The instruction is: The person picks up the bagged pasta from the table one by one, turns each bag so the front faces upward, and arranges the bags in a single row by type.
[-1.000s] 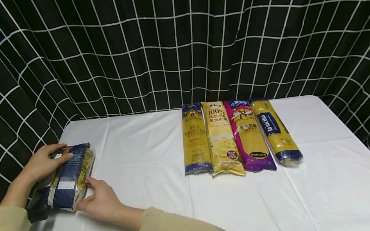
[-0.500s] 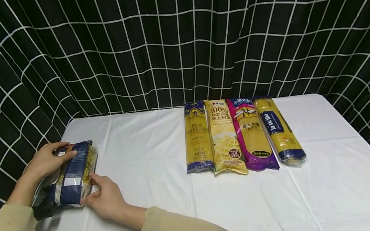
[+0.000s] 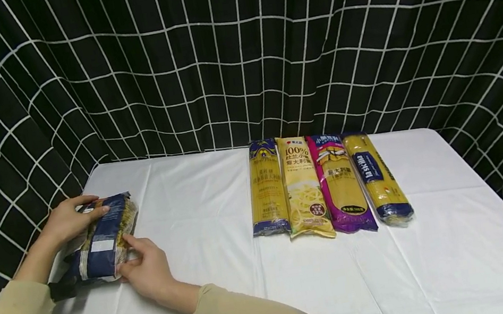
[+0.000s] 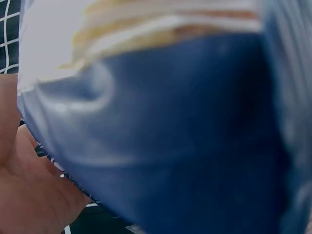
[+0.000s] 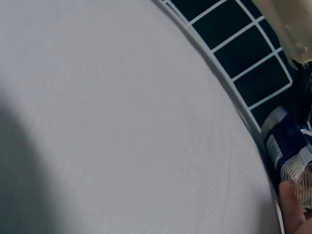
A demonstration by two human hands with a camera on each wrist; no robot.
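At the table's left end is a dark blue pasta bag (image 3: 107, 233) with a clear side that shows short yellow pasta. My left hand (image 3: 69, 221) grips its upper left part, thumb lying across the front. At the lower right edge, my right hand (image 3: 148, 268) holds the bag between thumb and fingers. Close up in the left wrist view, the blue bag (image 4: 170, 131) fills most of the picture, with part of the hand (image 4: 34, 190) at the left. Only a corner of the bag (image 5: 287, 141) and some fingers (image 5: 291, 207) appear in the right wrist view.
Several long spaghetti packs lie side by side right of centre: a blue-and-yellow one (image 3: 267, 189), a cream one (image 3: 305, 187), a purple one (image 3: 341, 184) and a yellow one with a blue label (image 3: 377, 179). A white cloth (image 3: 199, 196) covers the table; black grid curtains (image 3: 217, 49) surround it.
Both hands and the pasta bag have shifted slightly to the right. Their hold on it looks the same. The spaghetti packs stay in place.
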